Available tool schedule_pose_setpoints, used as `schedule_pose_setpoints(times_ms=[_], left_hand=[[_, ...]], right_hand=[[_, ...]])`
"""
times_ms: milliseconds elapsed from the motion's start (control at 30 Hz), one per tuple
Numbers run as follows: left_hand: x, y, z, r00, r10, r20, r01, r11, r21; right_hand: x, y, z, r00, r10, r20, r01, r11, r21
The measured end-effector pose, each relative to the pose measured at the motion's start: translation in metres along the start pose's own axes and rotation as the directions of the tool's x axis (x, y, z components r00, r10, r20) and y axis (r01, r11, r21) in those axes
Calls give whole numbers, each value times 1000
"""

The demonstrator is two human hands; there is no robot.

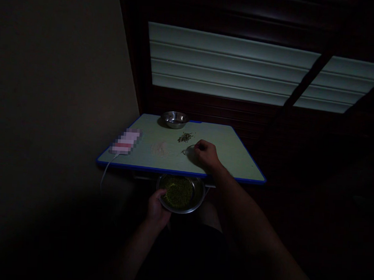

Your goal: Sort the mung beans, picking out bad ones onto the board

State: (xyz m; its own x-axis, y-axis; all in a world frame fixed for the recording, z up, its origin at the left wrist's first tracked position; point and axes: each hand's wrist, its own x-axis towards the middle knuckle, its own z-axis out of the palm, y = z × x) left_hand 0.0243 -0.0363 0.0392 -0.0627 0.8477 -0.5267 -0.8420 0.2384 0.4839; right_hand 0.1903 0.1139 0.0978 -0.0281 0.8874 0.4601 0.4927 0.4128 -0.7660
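My left hand point(158, 207) grips the rim of a metal bowl point(199, 201), thumb on the edge, and holds it just below the table's front edge. Small green beans point(178, 192) fill much of this bowl. Above the small table point(233, 157), my right hand point(206, 154) is closed, its fingertips pinched together. A rounded, see-through shape point(191, 149) shows at those fingertips; the dim light hides what it is. Just beyond lies a loose pile of small brown grains point(185, 137). A pale, scattered patch point(160, 148) is further left.
A second metal bowl point(174, 120) stands at the table's back edge. On the left lies a blurred-out phone-like device point(126, 141) with a white cable point(105, 174) hanging over the edge. A wall point(68, 65) borders the left, and dark slatted panels point(229, 66) rise behind.
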Motion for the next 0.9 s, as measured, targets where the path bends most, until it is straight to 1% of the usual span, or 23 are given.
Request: schedule_pose_setpoints(times_ms=[233, 367, 533, 733, 900], left_hand=[[1, -1, 0, 1000, 1, -9, -1, 1000, -7], [1, -1, 0, 1000, 1, -11, -1, 1000, -5], [0, -1, 0, 1000, 12, 7, -12, 1000, -8], [-3, 0, 2, 1000, 0, -6, 0, 1000, 12], [-3, -1, 1, 1000, 6, -1, -6, 1000, -2]], right_hand=[[0, 1, 0, 1000, -5, 6, 5, 999, -41], [1, 2, 1, 999, -16, 28, 17, 1000, -11], [3, 6, 3, 999, -48, 22, 48, 999, 15], [2, 6, 3, 998, -48, 48, 47, 999, 20], [3, 6, 3, 999, -37, 40, 36, 999, 20]])
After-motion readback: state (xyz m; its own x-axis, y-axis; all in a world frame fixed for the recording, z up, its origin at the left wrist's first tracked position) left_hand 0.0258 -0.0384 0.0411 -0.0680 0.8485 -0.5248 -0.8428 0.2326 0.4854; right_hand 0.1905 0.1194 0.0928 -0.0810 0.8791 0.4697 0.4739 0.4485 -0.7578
